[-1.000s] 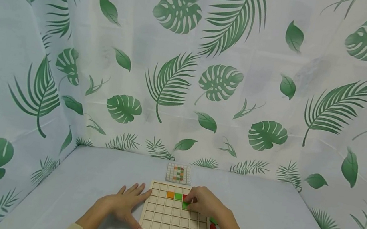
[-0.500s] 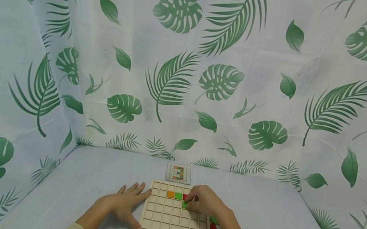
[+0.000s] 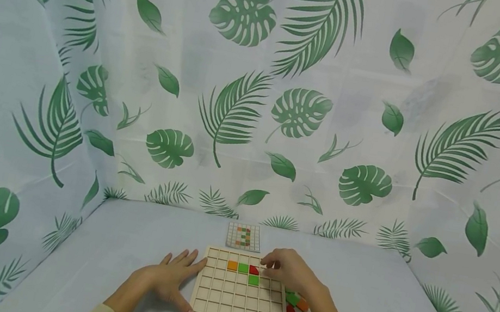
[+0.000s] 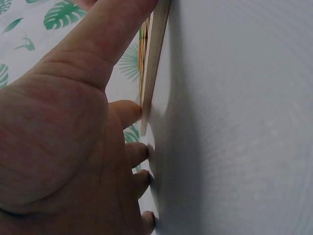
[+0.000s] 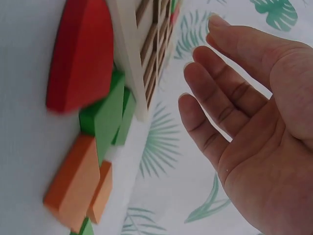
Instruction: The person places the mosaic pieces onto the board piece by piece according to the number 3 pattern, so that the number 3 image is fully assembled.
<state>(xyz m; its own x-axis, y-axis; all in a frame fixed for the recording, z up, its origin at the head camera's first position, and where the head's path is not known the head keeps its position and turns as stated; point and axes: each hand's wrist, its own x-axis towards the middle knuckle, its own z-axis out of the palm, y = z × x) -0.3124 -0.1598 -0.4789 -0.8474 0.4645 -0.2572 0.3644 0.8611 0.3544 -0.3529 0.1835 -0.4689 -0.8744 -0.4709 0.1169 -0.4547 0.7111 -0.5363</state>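
A wooden grid board (image 3: 232,307) lies on the table. In its upper cells sit an orange square tile (image 3: 232,266), a green square tile (image 3: 243,268) and a red tile with a rounded corner (image 3: 253,270); a second green tile (image 3: 253,280) sits below the red one. My left hand (image 3: 170,278) spreads its fingers along the board's left edge, thumb at the lower corner. Over the board's upper right hovers my right hand (image 3: 287,270), fingers loosely bent and holding nothing; the right wrist view shows the bare palm (image 5: 264,122).
Right of the board lie loose blocks: a red one (image 5: 83,54), green ones (image 5: 105,112) and orange ones (image 5: 73,181). A small card (image 3: 243,236) with a coloured grid pattern lies behind the board. Leaf-printed cloth (image 3: 245,122) surrounds the table.
My right hand has let go of the lower green tile and moved right and slightly up, uncovering the red tile and more loose blocks. The left hand stays in place.
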